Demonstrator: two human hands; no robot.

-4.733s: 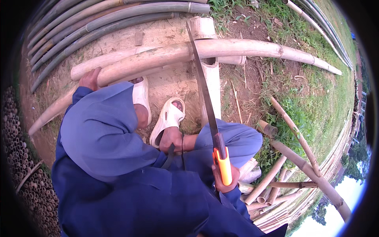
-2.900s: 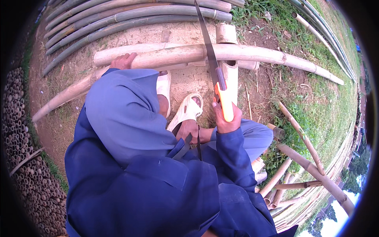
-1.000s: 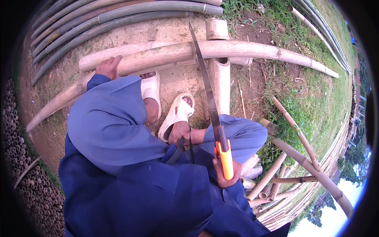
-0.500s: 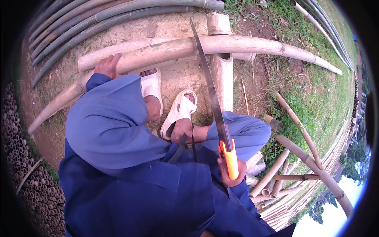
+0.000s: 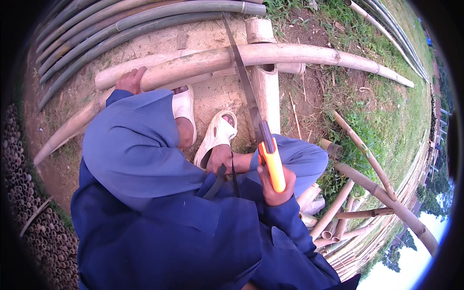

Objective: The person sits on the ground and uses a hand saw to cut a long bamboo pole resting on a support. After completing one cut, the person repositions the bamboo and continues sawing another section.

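Observation:
My right hand (image 5: 279, 186) is wrapped round the orange-yellow handle of a hand saw (image 5: 249, 92). The long dark blade lies across a thick pale bamboo pole (image 5: 193, 65), and its tip reaches beyond the pole's far side. Whether the teeth sit in a cut cannot be made out. My left hand (image 5: 130, 80) grips the pole near its left part, fingers closed over it. Under the pole, right of the blade, lies a short bamboo support (image 5: 266, 101) that points away from me.
Long grey-green bamboo poles (image 5: 145, 17) lie at the far left. Stacked bamboo ends (image 5: 43, 227) fill the near left. Cut pieces and leaning poles (image 5: 369, 186) stand at the right. My sandalled feet (image 5: 216, 137) are beneath the pole, close to the blade.
My right hand has pushed the saw forward and slightly left, so more of the blade is past the pole. My left hand stays on the pole.

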